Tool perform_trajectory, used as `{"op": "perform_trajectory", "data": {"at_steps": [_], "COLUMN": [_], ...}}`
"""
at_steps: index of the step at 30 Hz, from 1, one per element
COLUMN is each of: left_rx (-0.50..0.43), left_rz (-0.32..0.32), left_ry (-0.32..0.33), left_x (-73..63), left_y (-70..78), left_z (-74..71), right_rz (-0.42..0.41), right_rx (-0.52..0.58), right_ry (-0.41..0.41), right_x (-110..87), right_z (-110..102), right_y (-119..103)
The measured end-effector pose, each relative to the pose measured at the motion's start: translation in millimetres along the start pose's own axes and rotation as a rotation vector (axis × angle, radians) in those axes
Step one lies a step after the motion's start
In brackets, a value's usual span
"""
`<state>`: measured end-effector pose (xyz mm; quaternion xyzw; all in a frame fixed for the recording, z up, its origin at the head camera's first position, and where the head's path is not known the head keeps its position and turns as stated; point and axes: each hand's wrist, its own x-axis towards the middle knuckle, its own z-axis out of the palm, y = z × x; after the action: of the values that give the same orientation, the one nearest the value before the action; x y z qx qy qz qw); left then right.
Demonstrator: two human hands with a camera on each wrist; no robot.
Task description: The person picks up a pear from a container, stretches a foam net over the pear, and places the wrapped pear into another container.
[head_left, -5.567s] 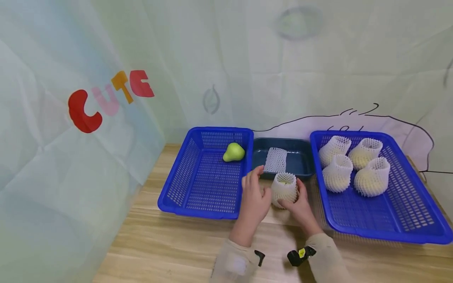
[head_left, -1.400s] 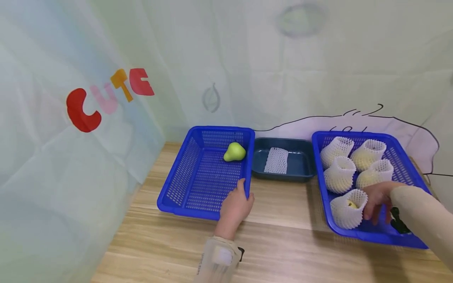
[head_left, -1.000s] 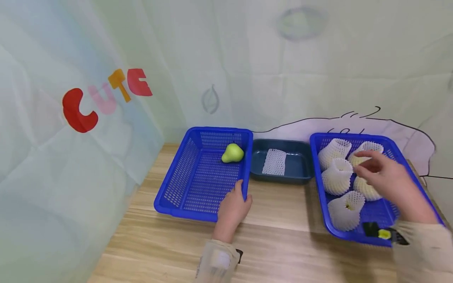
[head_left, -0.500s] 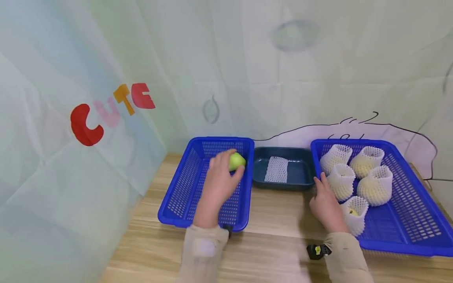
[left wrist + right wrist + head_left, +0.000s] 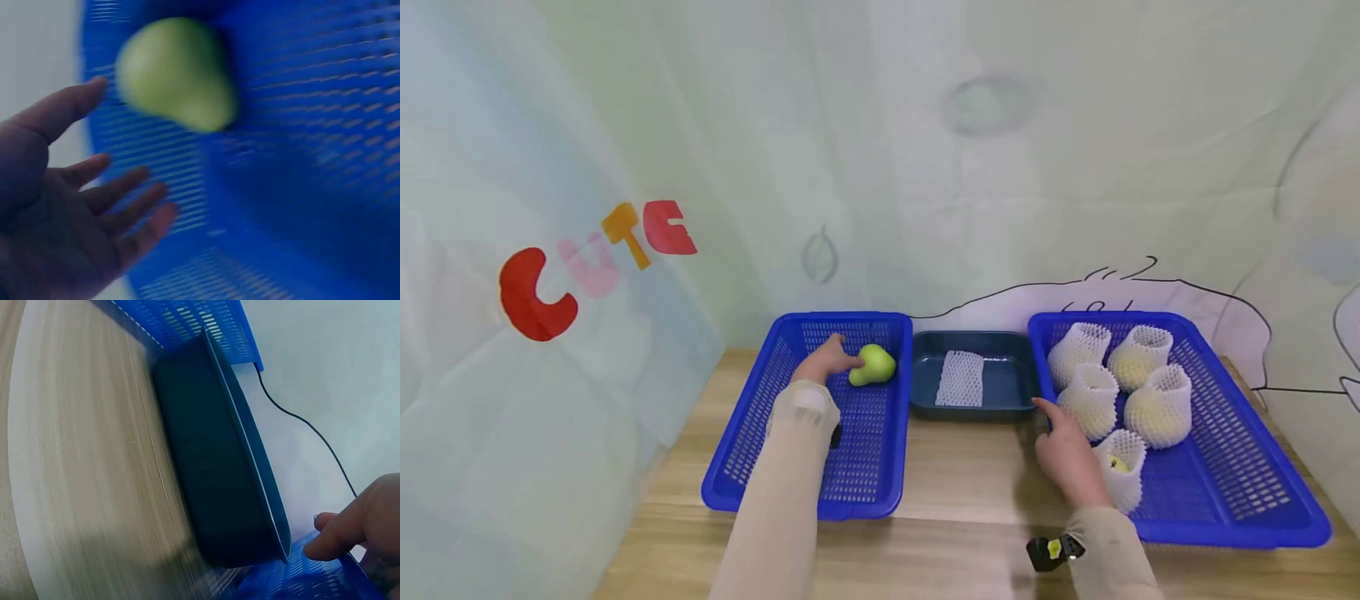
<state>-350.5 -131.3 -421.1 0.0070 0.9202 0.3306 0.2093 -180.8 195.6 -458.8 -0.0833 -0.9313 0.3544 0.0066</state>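
Observation:
In the left blue basket lies a bare green pear. My left hand is over that basket, just left of the pear. The left wrist view shows its fingers spread and apart from the fruit. My right hand rests at the left rim of the right blue basket, a finger pointing forward near the tray's corner; its other fingers are partly hidden. Several pears in white foam nets stand in the right basket, the nearest partly behind my right hand.
Between the baskets sits a dark teal tray with a flat white foam net in it. All stand on a wooden table, against a printed cloth backdrop.
Both hands held a netted pear over the table; it now stands in the right basket. My left hand left the left basket's rim for the pear; my right hand moved to the right basket's rim.

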Motion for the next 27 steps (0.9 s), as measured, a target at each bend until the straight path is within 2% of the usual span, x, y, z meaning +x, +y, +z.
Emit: {"op": "perform_trajectory", "data": {"at_steps": [2,5,8,9,11,15,16,20,23,27], "left_rx": [-0.022,-0.048,0.0,0.022,0.05,0.045,0.024,-0.054,-0.133,-0.188], "left_rz": [-0.017,-0.067,-0.131,-0.12,-0.109,-0.083,-0.092,-0.009,0.038,0.046], "left_ry": [0.02,0.046,0.051,0.07,0.086,0.155,0.161,0.21,0.218,0.239], "left_x": [7.7,13.0,23.6,33.6,39.8,38.0,29.1,23.3,23.1,27.6], "left_y": [-17.2,-34.2,-47.6,-57.0,-61.6,-58.3,-49.5,-40.8,-34.3,-26.5], "left_z": [15.7,34.3,46.3,52.0,55.7,55.8,51.7,45.7,41.7,39.7], "right_rz": [0.001,-0.004,-0.003,-0.003,0.003,0.011,0.012,0.012,0.009,0.013], "right_rx": [0.0,0.001,0.002,0.003,0.004,0.002,0.001,-0.009,-0.014,-0.009], "right_ry": [-0.001,0.012,0.02,0.024,0.023,0.025,0.024,0.034,0.046,0.057], "right_x": [-2.6,-5.6,-6.7,-6.8,-7.3,-7.3,-7.1,-4.9,-2.4,0.5], "right_z": [4,8,11,11,10,9,8,7,5,4], "right_y": [0,-1,-2,-3,-4,-5,-5,-4,-3,-1]}}
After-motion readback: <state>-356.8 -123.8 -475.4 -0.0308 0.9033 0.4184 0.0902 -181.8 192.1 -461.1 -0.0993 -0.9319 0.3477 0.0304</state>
